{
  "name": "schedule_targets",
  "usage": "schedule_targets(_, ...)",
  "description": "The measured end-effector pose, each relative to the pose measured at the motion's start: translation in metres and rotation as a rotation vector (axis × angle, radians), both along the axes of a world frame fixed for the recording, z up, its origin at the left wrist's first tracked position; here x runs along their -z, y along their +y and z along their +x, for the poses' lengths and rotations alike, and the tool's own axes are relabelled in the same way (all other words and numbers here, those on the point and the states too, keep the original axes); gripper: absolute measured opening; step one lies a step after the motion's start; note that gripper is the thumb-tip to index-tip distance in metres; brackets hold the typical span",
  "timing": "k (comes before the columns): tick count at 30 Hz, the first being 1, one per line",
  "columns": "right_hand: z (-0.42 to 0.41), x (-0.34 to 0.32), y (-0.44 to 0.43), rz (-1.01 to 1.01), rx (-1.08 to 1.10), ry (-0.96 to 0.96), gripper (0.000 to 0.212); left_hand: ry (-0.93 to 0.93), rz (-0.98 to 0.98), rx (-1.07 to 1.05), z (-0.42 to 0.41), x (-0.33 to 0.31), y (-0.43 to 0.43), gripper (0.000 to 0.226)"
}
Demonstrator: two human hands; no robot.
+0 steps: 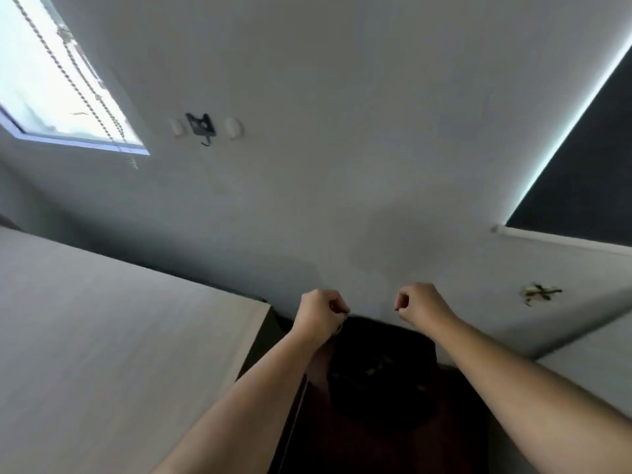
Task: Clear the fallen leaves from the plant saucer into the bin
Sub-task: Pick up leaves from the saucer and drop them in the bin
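Note:
A dark bin (379,381) lined with a black bag stands low in the middle of the view, against a white wall. Inside it I make out a few faint pale bits, too dim to name. My left hand (319,313) is closed in a pinch at the bag's far left rim. My right hand (422,302) is closed in a pinch just above the far right rim, with a small dark bit at its fingertips. Both forearms reach over the bin. No plant saucer is in view.
A pale wooden cabinet (113,336) stands close on the bin's left. On the white wall are a black hook (201,126) and a scuffed mark (540,292). A window with a bead chain (68,77) is at top left and a dark blind (588,159) at right.

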State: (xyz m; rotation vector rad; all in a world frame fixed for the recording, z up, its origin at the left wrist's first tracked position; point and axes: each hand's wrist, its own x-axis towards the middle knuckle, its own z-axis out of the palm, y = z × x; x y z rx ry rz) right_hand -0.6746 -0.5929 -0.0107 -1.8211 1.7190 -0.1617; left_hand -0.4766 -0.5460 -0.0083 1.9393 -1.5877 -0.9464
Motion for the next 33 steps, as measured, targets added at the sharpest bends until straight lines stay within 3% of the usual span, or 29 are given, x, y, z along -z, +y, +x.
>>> schedule_targets(4, -0.038, 0.052, 0.006, 0.119, 0.132, -0.001, 0.035, -0.036, 0.139, 0.114, -0.031, 0.051, -0.020, 0.026)
schedule_targets(9, -0.055, 0.127, 0.023, 0.254, 0.190, 0.004, 0.040, -0.109, 0.342, 0.242, -0.032, 0.132, -0.029, 0.012)
schedule_targets(14, -0.052, 0.192, 0.021, 0.371, 0.271, 0.003, 0.034, -0.140, 0.483, 0.302, -0.021, 0.199, -0.045, 0.016)
schedule_targets(19, -0.044, 0.233, -0.009, 0.370, 0.334, -0.033, 0.018, -0.123, 0.474, 0.234, -0.023, 0.242, -0.071, 0.010)
schedule_targets(20, -0.042, 0.237, -0.014, 0.381, 0.327, -0.043, 0.018, -0.107, 0.483, 0.228, -0.025, 0.245, -0.075, 0.008)
schedule_targets(24, -0.042, 0.236, -0.020, 0.414, 0.268, -0.018, 0.033, -0.112, 0.533, 0.313, -0.030, 0.245, -0.084, 0.044)
schedule_targets(33, -0.034, 0.147, -0.036, 0.296, 0.133, 0.013, 0.020, -0.213, 0.403, 0.276, -0.011, 0.153, -0.083, 0.039)
